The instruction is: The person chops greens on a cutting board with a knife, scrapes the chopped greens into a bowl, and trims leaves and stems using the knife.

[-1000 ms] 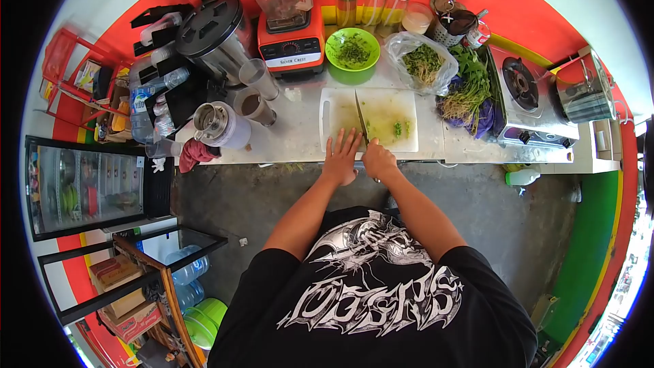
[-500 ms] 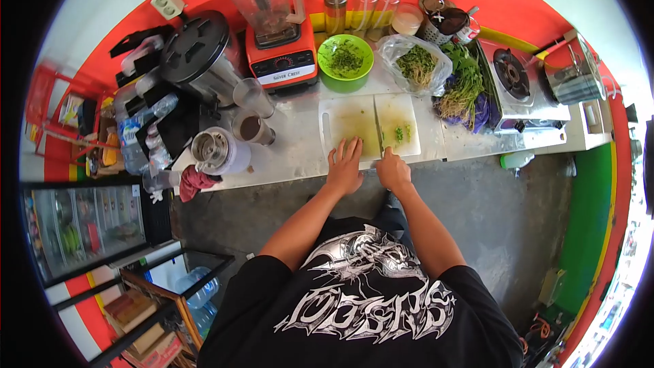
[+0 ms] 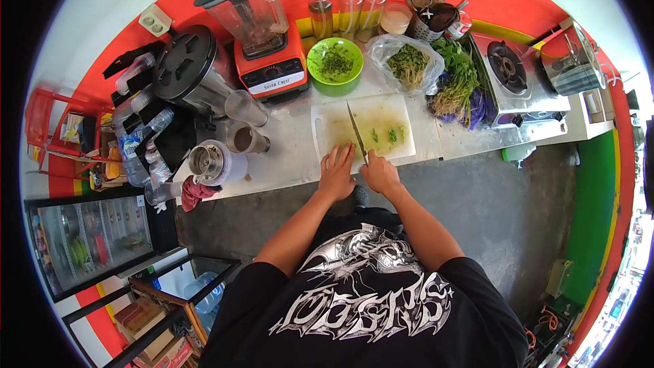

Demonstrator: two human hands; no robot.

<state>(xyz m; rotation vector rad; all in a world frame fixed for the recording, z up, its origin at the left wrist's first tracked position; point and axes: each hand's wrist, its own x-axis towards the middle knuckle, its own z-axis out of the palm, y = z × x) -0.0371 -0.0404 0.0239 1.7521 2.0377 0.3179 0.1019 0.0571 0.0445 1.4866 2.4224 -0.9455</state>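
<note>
My right hand [image 3: 381, 174] is wrapped round the handle of a knife [image 3: 355, 125], whose long blade slants away to the upper left across a white cutting board [image 3: 330, 121]. Left of the blade, my left hand [image 3: 336, 174] rests on the board's near edge, fingers stretched forward and fingertips close to the knife. Whether anything small lies under those fingertips is hidden. Small heaps of chopped greens [image 3: 392, 135] lie on the board to the right of the blade. Behind the board stands a green bowl [image 3: 335, 86] with chopped herbs inside.
A plastic bag [image 3: 433, 71] of greens and a rooted bunch of herbs [image 3: 455, 88] lie right of the bowl, before a gas stove [image 3: 538, 100]. To the left are a red blender [image 3: 272, 75], plastic cups [image 3: 246, 139] and a grinder-like container [image 3: 234, 165]. Pump bottles [image 3: 351, 15] line the wall.
The knife has swung from nearly straight to slanting left, and my right hand has shifted slightly left. The chopped greens now sit in separate small heaps. The whole view has shifted a little.
</note>
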